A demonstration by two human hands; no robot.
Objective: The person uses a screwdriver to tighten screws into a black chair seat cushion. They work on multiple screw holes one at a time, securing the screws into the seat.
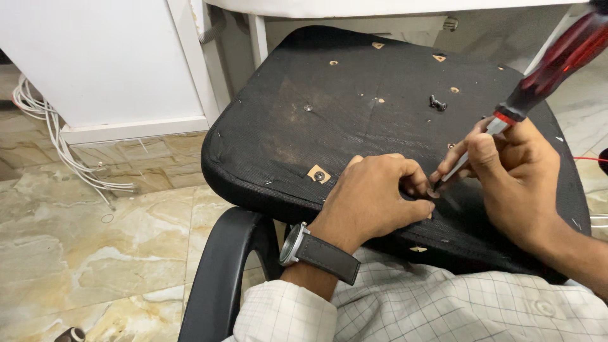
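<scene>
Between both hands' fingers (415, 180), screwdriver (538, 79) tip (right-held) meets screw (433, 192).

The person's right hand (513, 171) is gripping a red-handled screwdriver (538, 82), pressing its tip near the seat underside's (354, 107) front edge, while the left hand (373, 196) (wearing a wristwatch (316, 250)) is pinching beside the tip.

Beige marble-look floor tiles (95, 240); white cabinet panel (101, 57) at left; loose white cables (57, 142) trailing beside it.
</scene>
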